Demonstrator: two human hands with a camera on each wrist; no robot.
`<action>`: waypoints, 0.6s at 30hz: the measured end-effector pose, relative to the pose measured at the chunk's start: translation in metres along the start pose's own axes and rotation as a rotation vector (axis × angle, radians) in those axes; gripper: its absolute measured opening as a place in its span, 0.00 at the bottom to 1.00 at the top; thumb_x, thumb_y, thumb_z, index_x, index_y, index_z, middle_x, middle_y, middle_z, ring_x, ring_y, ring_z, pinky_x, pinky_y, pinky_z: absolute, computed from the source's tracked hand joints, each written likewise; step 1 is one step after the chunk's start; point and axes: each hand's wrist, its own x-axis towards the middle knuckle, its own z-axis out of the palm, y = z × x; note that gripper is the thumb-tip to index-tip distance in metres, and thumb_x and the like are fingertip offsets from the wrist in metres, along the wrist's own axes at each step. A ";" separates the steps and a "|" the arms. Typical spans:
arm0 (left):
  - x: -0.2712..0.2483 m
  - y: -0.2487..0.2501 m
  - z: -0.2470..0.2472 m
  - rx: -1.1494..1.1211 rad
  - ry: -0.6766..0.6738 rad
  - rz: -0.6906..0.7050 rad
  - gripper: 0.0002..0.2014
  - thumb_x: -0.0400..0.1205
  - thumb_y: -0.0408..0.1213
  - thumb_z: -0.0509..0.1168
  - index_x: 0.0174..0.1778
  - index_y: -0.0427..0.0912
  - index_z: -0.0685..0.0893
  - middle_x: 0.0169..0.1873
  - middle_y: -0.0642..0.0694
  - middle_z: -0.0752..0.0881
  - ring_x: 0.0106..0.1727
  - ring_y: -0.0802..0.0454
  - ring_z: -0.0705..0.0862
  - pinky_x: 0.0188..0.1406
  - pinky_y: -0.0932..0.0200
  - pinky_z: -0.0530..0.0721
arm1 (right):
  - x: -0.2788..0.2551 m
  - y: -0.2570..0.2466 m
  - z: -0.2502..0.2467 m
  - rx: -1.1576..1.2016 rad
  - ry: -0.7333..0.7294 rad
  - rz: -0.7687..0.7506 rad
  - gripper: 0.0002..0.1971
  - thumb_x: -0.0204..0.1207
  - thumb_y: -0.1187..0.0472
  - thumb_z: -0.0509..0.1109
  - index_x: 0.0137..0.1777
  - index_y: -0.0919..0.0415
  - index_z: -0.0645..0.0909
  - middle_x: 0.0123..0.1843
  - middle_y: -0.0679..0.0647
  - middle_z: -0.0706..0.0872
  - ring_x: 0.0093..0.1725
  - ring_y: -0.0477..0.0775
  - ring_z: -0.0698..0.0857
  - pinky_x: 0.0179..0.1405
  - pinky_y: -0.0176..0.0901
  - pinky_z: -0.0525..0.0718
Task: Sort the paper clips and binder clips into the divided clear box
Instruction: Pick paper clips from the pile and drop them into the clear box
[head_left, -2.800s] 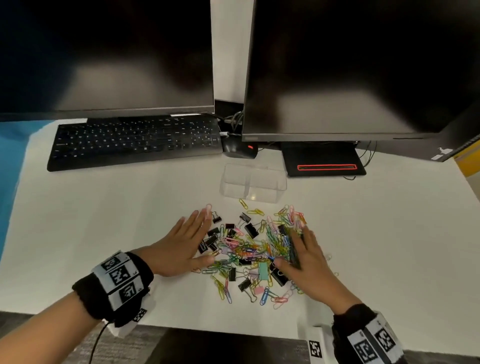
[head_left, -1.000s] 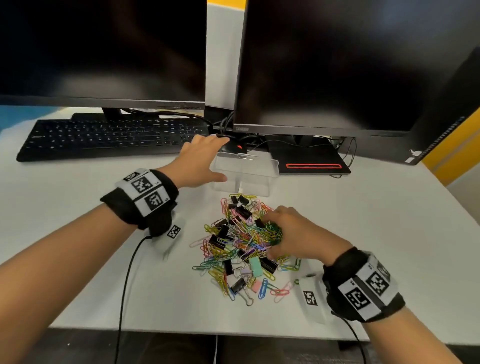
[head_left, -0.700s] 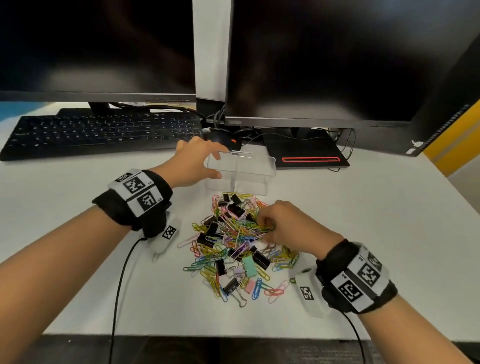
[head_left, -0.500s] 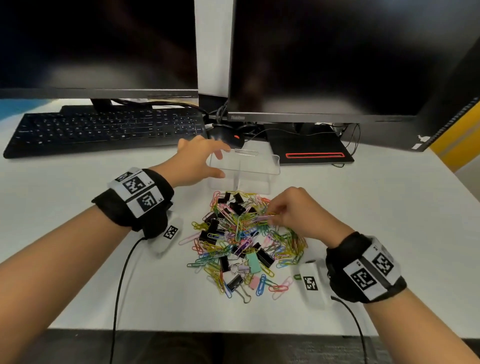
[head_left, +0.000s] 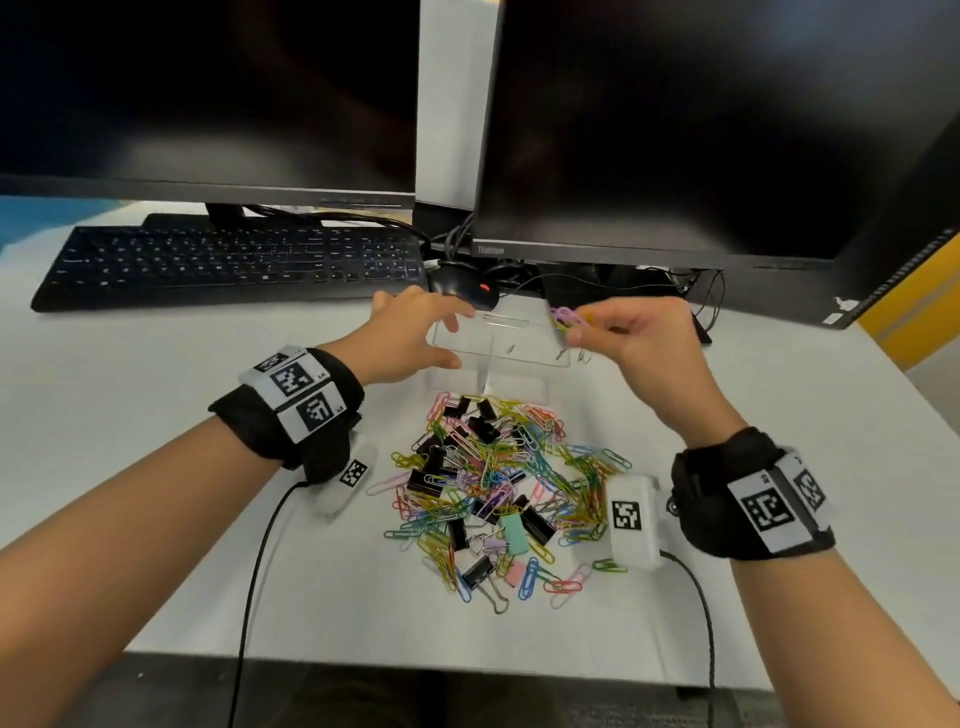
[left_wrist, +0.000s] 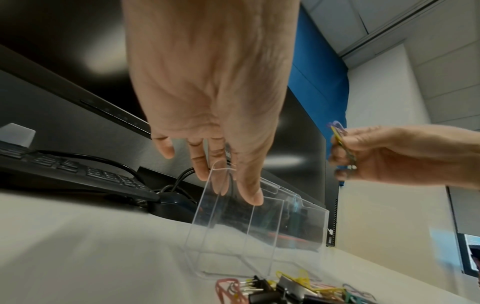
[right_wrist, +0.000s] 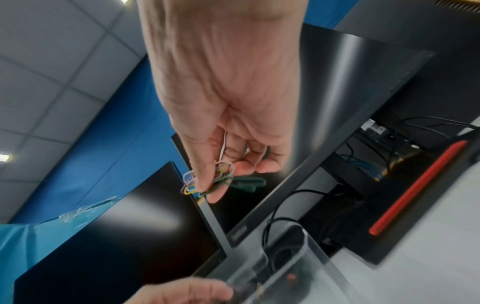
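The divided clear box (head_left: 519, 387) stands on the white table behind the pile. My left hand (head_left: 441, 338) grips its left end wall, thumb on the near side and fingers over the rim, as the left wrist view shows on the box (left_wrist: 259, 226). My right hand (head_left: 576, 332) pinches a small bunch of coloured paper clips (head_left: 566, 318) in the air above the box's right part. The right wrist view has the same bunch (right_wrist: 207, 182) between thumb and fingers. The mixed pile of paper clips and black binder clips (head_left: 493, 488) lies in front of the box.
A black keyboard (head_left: 234, 265) and a mouse (head_left: 462, 288) lie behind the box at the left. Two dark monitors (head_left: 701, 130) and cables close off the back. The table's front edge (head_left: 467, 662) runs just below the pile.
My right hand has lifted from the pile with a bunch of paper clips and moved back over the box. My left hand keeps hold of the box's left end.
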 end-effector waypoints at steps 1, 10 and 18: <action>0.000 0.000 0.000 0.005 0.001 0.001 0.27 0.76 0.49 0.72 0.72 0.56 0.73 0.58 0.55 0.82 0.66 0.50 0.72 0.57 0.50 0.60 | 0.007 -0.005 -0.001 0.008 0.013 -0.021 0.05 0.67 0.68 0.79 0.41 0.59 0.91 0.41 0.66 0.91 0.43 0.64 0.89 0.51 0.56 0.88; -0.001 0.000 0.001 -0.008 0.002 0.000 0.27 0.76 0.49 0.71 0.72 0.57 0.73 0.58 0.55 0.82 0.65 0.51 0.72 0.57 0.52 0.59 | 0.033 0.006 0.021 -0.134 -0.004 -0.041 0.06 0.69 0.68 0.77 0.45 0.67 0.90 0.34 0.59 0.88 0.30 0.46 0.81 0.35 0.35 0.80; 0.001 -0.001 0.002 -0.012 -0.001 -0.009 0.28 0.76 0.49 0.72 0.71 0.57 0.73 0.57 0.56 0.82 0.65 0.51 0.72 0.58 0.51 0.60 | 0.033 0.029 0.029 -0.176 0.013 0.000 0.04 0.68 0.65 0.78 0.43 0.61 0.91 0.36 0.52 0.89 0.37 0.45 0.81 0.40 0.35 0.78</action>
